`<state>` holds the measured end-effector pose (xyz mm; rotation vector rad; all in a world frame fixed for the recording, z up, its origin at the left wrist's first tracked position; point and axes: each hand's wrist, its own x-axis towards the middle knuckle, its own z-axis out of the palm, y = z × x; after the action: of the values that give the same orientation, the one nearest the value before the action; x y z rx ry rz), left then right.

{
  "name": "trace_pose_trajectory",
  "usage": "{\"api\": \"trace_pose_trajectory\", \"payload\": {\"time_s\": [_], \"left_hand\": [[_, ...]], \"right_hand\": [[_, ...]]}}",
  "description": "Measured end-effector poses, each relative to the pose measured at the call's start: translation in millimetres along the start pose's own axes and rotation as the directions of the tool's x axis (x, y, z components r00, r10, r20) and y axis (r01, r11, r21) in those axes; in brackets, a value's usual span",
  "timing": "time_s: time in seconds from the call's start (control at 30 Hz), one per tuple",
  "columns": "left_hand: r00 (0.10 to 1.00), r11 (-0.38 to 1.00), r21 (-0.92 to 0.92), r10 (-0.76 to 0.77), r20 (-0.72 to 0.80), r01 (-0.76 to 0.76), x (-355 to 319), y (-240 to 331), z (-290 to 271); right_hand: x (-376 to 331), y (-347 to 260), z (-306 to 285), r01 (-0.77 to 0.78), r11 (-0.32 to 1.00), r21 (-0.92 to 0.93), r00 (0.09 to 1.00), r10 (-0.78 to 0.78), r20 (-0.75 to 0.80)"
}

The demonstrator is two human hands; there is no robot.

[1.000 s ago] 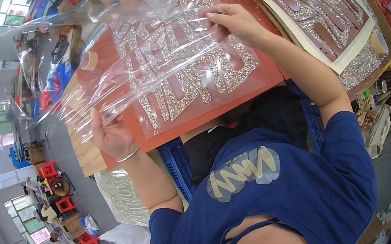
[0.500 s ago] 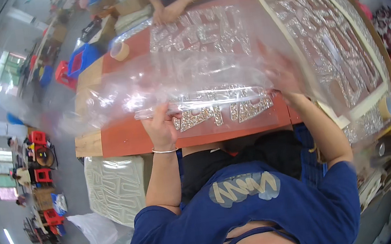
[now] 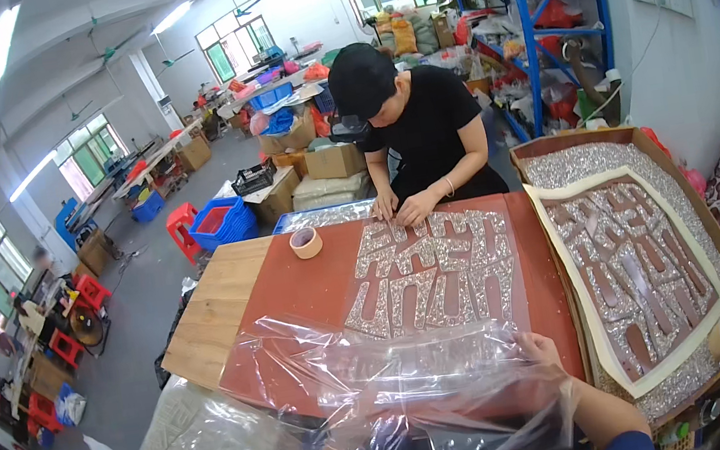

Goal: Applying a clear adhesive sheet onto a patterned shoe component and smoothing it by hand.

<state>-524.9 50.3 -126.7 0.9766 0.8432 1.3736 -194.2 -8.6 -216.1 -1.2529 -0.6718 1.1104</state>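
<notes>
A large clear plastic film [image 3: 416, 364] drapes, crumpled and shiny, over the near edge of the red-brown work surface [image 3: 276, 283] and my lap. At its right side my right hand [image 3: 539, 354] is closed on the film's edge. My left hand [image 3: 353, 436] lies behind the film near the lower edge of the picture; its fingers do not show clearly. Beyond the film, flat glittering silvery pieces with cut-out shapes [image 3: 430, 261] lie on the surface. Across from me, a co-worker's two hands [image 3: 404, 208] touch the far end of these pieces.
A roll of tape [image 3: 305, 243] sits at the far left of the surface, near a wooden board [image 3: 214, 301]. To the right, a shallow box [image 3: 543, 153] holds glitter and a cream-framed stencil [image 3: 571, 287]. Blue crates [image 3: 227, 225] and red stools [image 3: 183, 227] stand beyond.
The view has tipped up, bringing the co-worker and room into sight. The film has come from over the glittering pieces back toward me, leaving most of them uncovered.
</notes>
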Motion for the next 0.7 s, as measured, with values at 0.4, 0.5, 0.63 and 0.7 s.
{"api": "trace_pose_trajectory", "payload": {"time_s": [0.4,0.5,0.63,0.7], "left_hand": [[0.997,0.844,0.537,-0.025,0.069,-0.016,-4.1,-4.8,-32.3],[0.932,0.840,0.434,0.209,0.298,-0.327,9.3,-24.3,-48.3],[0.894,0.646,0.630,0.211,0.396,-0.431,9.8,-24.8,-64.9],[0.975,0.956,0.202,0.195,0.109,-0.214,18.2,-48.8,-99.2]], "right_hand": [[-42.2,-5.4,2.0,-0.178,0.958,0.224,0.982,0.186,-0.016],[-36.4,17.3,-4.5,-0.002,0.999,0.032,1.000,0.003,-0.018],[-40.9,-27.0,12.2,-0.140,0.974,-0.178,0.988,0.126,-0.090],[-32.7,-18.4,17.0,-0.101,0.988,-0.120,0.995,0.099,-0.017]]}}
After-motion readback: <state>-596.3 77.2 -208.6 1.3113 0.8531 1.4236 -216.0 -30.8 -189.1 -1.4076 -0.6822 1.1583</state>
